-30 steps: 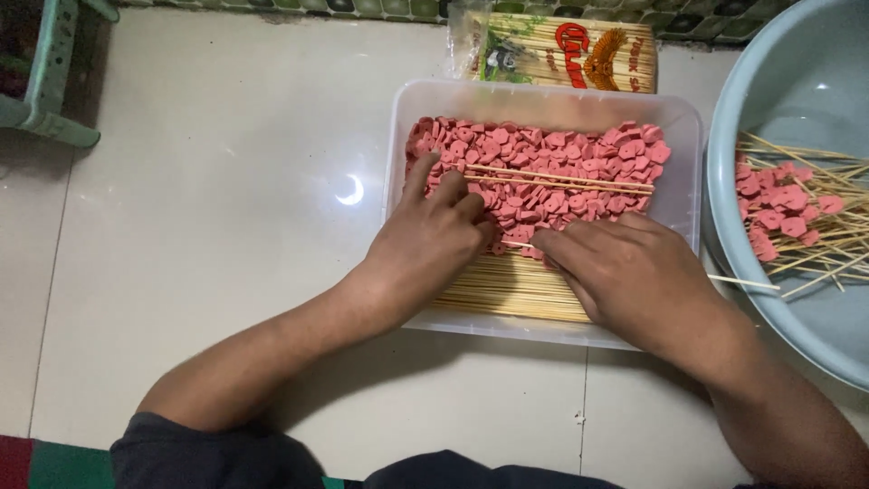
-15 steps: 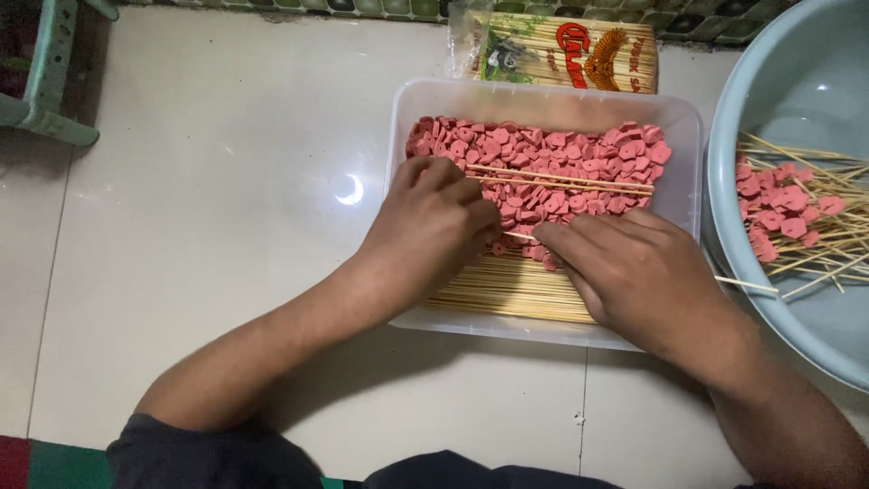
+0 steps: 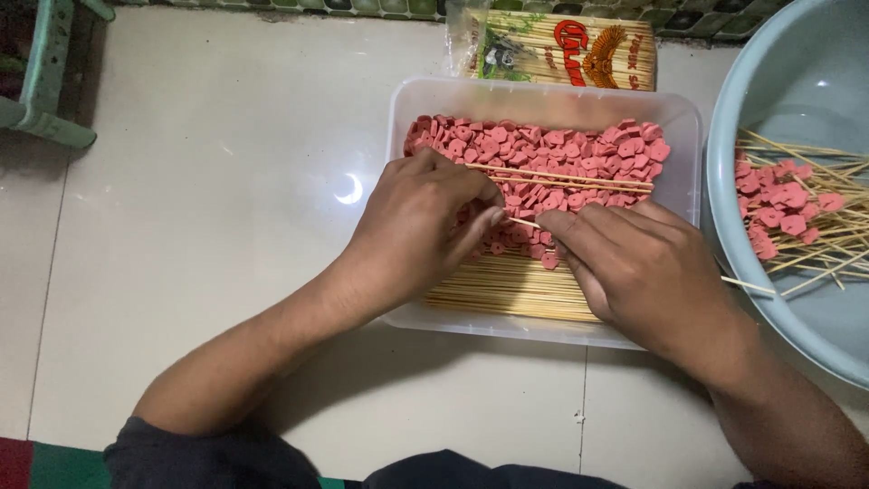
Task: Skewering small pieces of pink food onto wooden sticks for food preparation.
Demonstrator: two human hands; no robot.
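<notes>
Both in the clear plastic tray on the pale tiled floor: left hand curled over pink sausage slices, right hand pinching a thin skewer. Bare skewers heaped along the near wall. Close right, grey basin with loaded sticks; skewer packet behind; green stool far left. Open tiles leftward.

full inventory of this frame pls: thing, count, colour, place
tray: one, clear plastic, centre floor
sausage slices: many, pink, in tray
bare skewers: a pile, tan, tray's near side
basin: one, pale blue, right
loaded skewers: several, in basin
skewer packet: one, behind tray
stool leg: green, upper left
skewer: one, between both hands
left hand: over tray
right hand: over tray
</notes>
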